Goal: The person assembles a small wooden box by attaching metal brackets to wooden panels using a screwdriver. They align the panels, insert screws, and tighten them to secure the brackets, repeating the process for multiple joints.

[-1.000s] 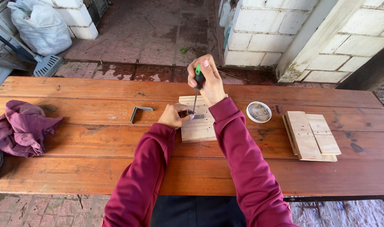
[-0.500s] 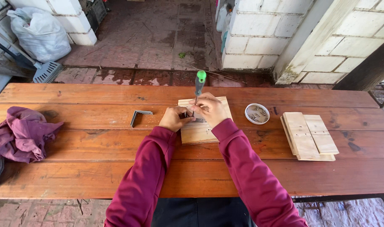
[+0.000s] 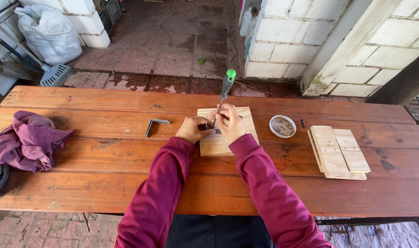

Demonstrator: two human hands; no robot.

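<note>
Since a second ago the right hand has slid down off the screwdriver handle to its tip.

Left to right: purple cloth, metal bracket, left hand pinching something small on the board, seemingly steadying it; right fingers pinch the shaft; round white dish of screws, stacked boards.

**Table layout, left to right**

On the table, a wood board lies at the middle, with both hands on it and a screwdriver standing upright between them. Left of the board lies a metal angle bracket; far left, a bundled cloth. Right of the board sits a small bowl of screws, then a stack of wood slats.
</note>
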